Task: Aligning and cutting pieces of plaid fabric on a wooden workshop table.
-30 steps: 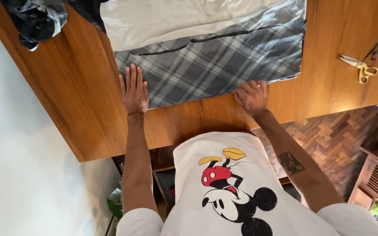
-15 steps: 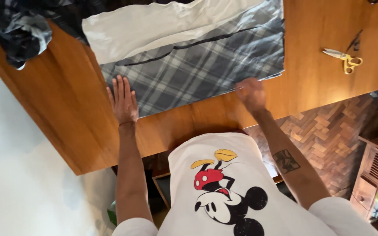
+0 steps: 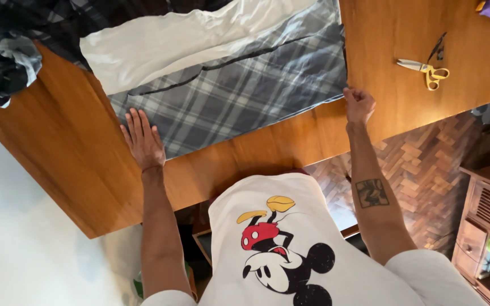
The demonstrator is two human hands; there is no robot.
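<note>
Plaid grey cloth point(image 3: 239, 96) lies spread on the wooden table point(image 3: 267, 150). The left hand point(image 3: 143, 141) presses flat, fingers apart, on its near left corner; the right hand point(image 3: 359, 105) seems closed on the right corner. White fabric point(image 3: 194, 42) lies above, yellow-handled scissors point(image 3: 426, 69) well apart to the right.

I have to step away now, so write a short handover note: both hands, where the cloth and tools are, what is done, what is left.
Left hand: flat, fingers spread, pressing the near left corner of the grey plaid cloth.
Right hand: closed in a fist at the cloth's near right corner, seemingly pinching the edge.
The cloth lies spread on the wooden table; white fabric lies over its far part.
Scissors lie untouched to the right.
Done: near edge pulled flat.
Left: wrinkles remain farther back.
</note>
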